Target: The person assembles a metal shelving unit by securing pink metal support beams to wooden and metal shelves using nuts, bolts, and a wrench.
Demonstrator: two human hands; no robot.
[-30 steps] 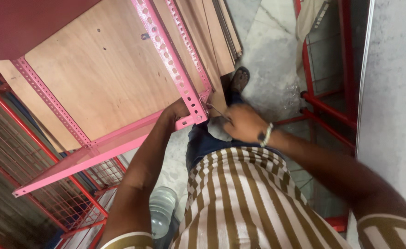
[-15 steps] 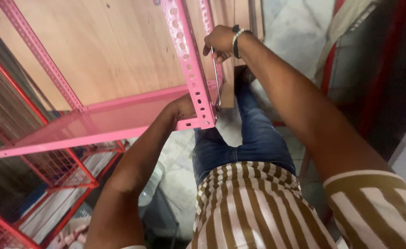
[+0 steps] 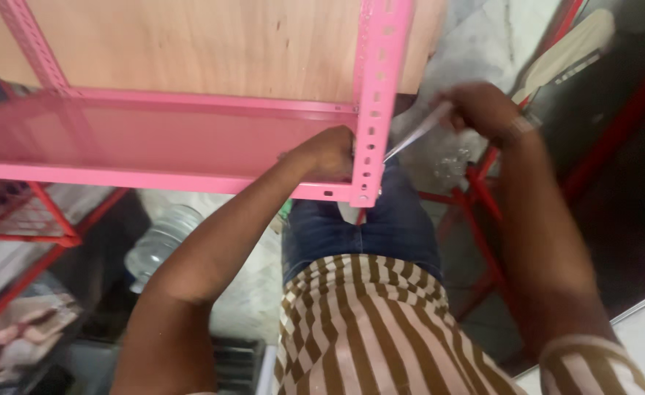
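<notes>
At lower centre of the frame the person's brown-and-white striped shirt [image 3: 366, 329] and blue jeans fill the foreground, with a clear plastic bottle [image 3: 163, 241] on the floor at lower left. Just above centre, the left hand [image 3: 328, 151] curls its fingers closed against the corner where the pink shelf [image 3: 154, 139] meets the pink perforated upright [image 3: 376, 102]. At upper right, the blurred right hand [image 3: 483, 108] grips 1 thin metal tool [image 3: 414, 135], fingers wrapped tight, its tip touching the upright.

Way up is blocked by pink shelf [image 3: 154, 139] & upright post [image 3: 375, 102]; room is left btw post and red frame [image 3: 476, 197].
</notes>
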